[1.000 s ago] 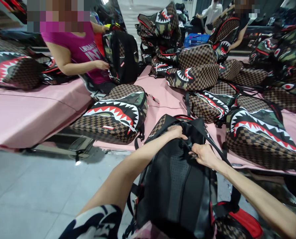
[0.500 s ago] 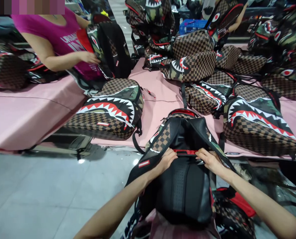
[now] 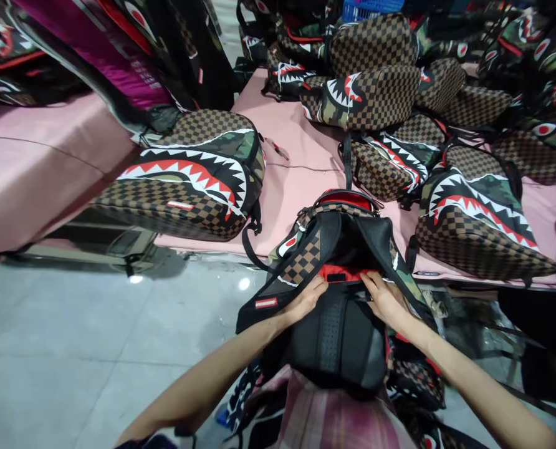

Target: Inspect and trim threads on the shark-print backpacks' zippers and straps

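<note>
A backpack [image 3: 334, 330] with a black padded back panel leans between my body and the table edge, its back side facing me. My left hand [image 3: 308, 298] pinches the left end of an opening across that panel, and my right hand [image 3: 384, 298] grips the opening's right end. Between them the red lining [image 3: 348, 272] shows, with a small black patch on it. The shoulder straps [image 3: 287, 299] spread to both sides of my hands. At the top, the backpack's main compartment gapes and shows more red inside. My fingertips are partly hidden in the fabric.
On the pink-covered table [image 3: 292, 187] a shark-mouth backpack [image 3: 189, 174] lies at left and another [image 3: 479, 218] at right. Checkered backpacks [image 3: 376, 93] are piled behind. A person in a purple shirt [image 3: 114, 56] stands at the upper left with a backpack. Below is tiled floor [image 3: 72, 337].
The view has tipped downward. The back panel's opening is pulled wider, with more red lining and the black patch now showing. Both my hands keep their hold.
</note>
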`<state>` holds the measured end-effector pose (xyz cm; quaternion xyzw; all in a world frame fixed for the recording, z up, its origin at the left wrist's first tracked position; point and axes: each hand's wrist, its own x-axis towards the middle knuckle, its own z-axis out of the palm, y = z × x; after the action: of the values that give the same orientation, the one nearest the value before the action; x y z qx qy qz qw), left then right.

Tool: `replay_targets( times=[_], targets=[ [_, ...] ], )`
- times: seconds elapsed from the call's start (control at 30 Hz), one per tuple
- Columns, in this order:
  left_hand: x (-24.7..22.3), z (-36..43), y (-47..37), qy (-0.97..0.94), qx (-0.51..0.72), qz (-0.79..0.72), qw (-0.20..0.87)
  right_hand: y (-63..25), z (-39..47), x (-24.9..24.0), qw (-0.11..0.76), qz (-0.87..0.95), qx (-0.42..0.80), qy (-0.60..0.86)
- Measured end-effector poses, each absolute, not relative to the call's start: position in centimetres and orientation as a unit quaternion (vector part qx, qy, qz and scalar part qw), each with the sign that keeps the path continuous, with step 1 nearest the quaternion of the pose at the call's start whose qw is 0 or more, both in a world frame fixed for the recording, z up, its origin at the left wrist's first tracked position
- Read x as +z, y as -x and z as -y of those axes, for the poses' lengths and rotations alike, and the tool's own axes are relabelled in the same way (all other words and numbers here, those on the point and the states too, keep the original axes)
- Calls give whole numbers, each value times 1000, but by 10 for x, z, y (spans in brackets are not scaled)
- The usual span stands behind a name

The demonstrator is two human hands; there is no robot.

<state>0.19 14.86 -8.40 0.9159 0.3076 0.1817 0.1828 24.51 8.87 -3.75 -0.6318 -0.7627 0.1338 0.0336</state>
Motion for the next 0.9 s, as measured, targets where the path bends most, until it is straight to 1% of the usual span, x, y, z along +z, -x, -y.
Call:
replay_targets(
  times=[0.13,0.2,0.33,0.43,0.67,0.77,0.9],
  targets=[
    [-70,-149,-4,-914,172,-315,188,-231,-121,-5,71,749,157,640],
    [-64,-149,-5,-916,165,-320,178,-225,-138,2,48,748,167,641],
    [-56,-149,-6,-912,169,-331,173,-223,-161,-4,-34,747,220,627],
    [-55,-149,-6,-903,171,-345,192,-225,-167,-9,-61,711,264,649],
    [-59,-150,-7,-898,192,-337,208,-223,-170,-10,-76,687,276,668],
    [-59,-149,-7,-896,174,-350,209,-222,-171,-11,-70,683,287,668],
    [-56,-149,-11,-893,190,-343,221,-222,-172,-14,-50,679,302,668]
  ],
)
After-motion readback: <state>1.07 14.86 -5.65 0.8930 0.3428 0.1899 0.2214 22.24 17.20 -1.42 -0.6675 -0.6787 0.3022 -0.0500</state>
